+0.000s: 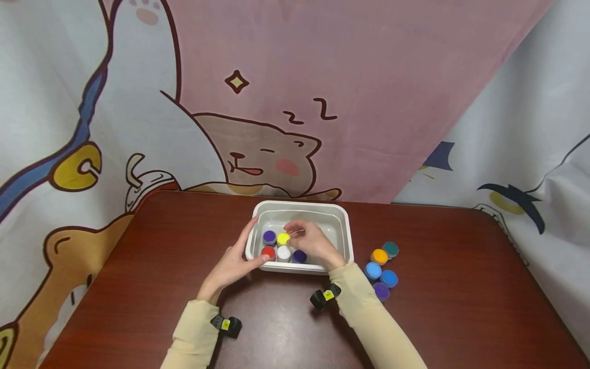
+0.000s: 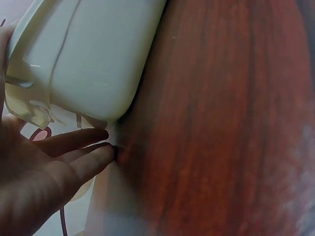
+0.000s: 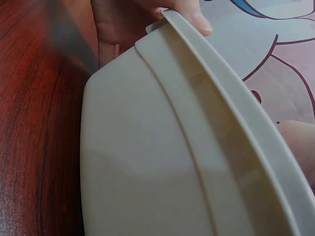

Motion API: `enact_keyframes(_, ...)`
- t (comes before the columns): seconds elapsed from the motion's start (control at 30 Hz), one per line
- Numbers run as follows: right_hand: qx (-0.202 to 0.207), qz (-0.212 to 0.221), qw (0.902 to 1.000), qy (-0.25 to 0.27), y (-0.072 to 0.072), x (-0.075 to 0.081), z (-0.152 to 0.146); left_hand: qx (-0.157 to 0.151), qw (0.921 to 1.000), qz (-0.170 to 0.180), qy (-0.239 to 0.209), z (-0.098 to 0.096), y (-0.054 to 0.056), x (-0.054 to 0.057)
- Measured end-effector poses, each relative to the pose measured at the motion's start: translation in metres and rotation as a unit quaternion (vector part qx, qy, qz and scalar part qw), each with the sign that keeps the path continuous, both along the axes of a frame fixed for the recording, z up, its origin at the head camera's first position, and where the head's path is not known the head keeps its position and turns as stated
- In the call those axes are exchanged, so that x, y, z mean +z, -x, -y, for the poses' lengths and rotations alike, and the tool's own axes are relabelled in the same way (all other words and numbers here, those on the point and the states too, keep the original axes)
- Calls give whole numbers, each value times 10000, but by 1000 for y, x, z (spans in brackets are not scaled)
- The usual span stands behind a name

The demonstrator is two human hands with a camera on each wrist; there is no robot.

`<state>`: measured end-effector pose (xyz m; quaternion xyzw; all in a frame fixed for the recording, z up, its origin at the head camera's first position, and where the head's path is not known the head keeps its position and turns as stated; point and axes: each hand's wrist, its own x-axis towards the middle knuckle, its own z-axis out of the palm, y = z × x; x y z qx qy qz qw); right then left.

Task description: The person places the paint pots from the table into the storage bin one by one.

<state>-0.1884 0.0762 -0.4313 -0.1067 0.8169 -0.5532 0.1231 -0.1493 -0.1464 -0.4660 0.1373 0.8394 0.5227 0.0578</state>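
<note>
A white plastic tray (image 1: 343,225) holds small paint pots: a purple one (image 1: 269,236), a yellow one (image 1: 282,239), a red one (image 1: 268,251), a white one (image 1: 283,254) and a dark purple one (image 1: 299,257). My left hand (image 1: 233,265) grips the tray's near left corner, thumb over the rim by the red pot. In the left wrist view its fingers (image 2: 91,160) extend along the outside of the tray. Reaching inside from the right, my right hand (image 1: 312,242) has thumb and fingertips apart, close beside the yellow pot. The tray wall hides most of this hand in the right wrist view.
Right of the tray stand more pots: green (image 1: 390,249), orange (image 1: 379,257), light blue (image 1: 373,270), blue (image 1: 389,278) and purple (image 1: 381,291). All rest on a dark red-brown wooden table (image 1: 276,318). A cartoon-printed cloth (image 1: 369,102) hangs behind its far edge.
</note>
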Motion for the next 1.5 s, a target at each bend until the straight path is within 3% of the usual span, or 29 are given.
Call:
enact_keyframes(0.17,115,-249,9996,-3,-3,3,-6,31,10000,54,7,0,0,-1)
enact_keyframes(0.4,378,-653,9962,432,-8,15,-18,80,10000,51,22,1,-1,0)
enact_keyframes(0.63,448,-723,9954,447,-13,21,-31,110,9999,24,57,2,-3,1)
enact_keyframes(1.07,-173,-705,9969,292,-27,34,-75,93,9999,-30,-38,2,-3,-4)
enact_keyframes(1.5,-566,-859,9946,150,-41,29,-122,53,10000,-16,27,1,-2,0)
